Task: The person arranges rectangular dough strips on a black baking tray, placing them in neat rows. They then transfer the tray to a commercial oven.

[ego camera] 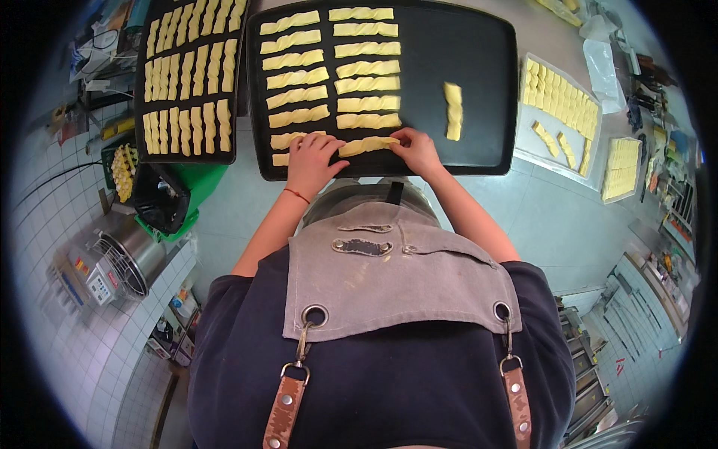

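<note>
A twisted strip of pale yellow dough [367, 146] lies crosswise near the front edge of a black baking tray [471, 39]. My right hand [416, 151] pinches its right end between thumb and fingers. At its left end are the fingertips and thumb of my left hand [314, 163], which partly covers two other strips in the left column. Beyond my hands, two columns of twisted strips [367, 69] run up the tray. On the tray's right part, a single flatter dough strip [453, 111] lies lengthwise.
To the left, a second black tray [238, 106] bears rows of twisted strips. At right stand a white tray [521, 134] of dough strips and a smaller pale tray [620, 168] of dough pieces. A black-lined green bin [202, 193] and a steel mixer [132, 255] are at lower left.
</note>
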The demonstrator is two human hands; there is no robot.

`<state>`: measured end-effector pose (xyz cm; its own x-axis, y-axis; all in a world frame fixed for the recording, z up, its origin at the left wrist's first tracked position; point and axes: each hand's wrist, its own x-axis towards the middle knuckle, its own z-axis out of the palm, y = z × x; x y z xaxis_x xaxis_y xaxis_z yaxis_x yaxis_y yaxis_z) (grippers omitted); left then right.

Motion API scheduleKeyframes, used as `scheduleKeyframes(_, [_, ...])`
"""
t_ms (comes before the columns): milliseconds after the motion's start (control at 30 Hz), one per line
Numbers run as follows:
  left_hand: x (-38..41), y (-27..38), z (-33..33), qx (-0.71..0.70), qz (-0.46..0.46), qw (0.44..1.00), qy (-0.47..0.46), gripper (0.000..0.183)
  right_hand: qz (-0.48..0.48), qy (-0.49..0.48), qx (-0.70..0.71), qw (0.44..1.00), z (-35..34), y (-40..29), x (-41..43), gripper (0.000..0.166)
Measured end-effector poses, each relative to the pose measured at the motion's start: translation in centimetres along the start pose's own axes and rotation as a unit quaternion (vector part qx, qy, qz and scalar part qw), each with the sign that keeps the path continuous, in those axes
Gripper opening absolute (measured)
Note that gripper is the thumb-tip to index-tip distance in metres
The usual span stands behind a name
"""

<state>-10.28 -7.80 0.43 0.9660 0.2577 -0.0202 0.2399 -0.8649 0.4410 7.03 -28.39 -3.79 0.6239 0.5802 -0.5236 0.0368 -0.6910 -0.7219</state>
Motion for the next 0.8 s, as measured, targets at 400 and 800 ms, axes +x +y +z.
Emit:
scheduleKeyframes(400, [3.4, -0.3, 1.3, 0.088, 0.053, 0.995, -0.019, 0.031, -0.009, 0.050, 0.035, 0.998, -0.3, 0.2, 0.1, 0.034])
scheduleKeyframes(800, [2.8, -0.8, 1.5, 0.071, 0.035, 0.996, -0.030, 0.035, -0.039, 0.398, -0.209, 0.892, -5.0, 3.0, -0.2, 0.057])
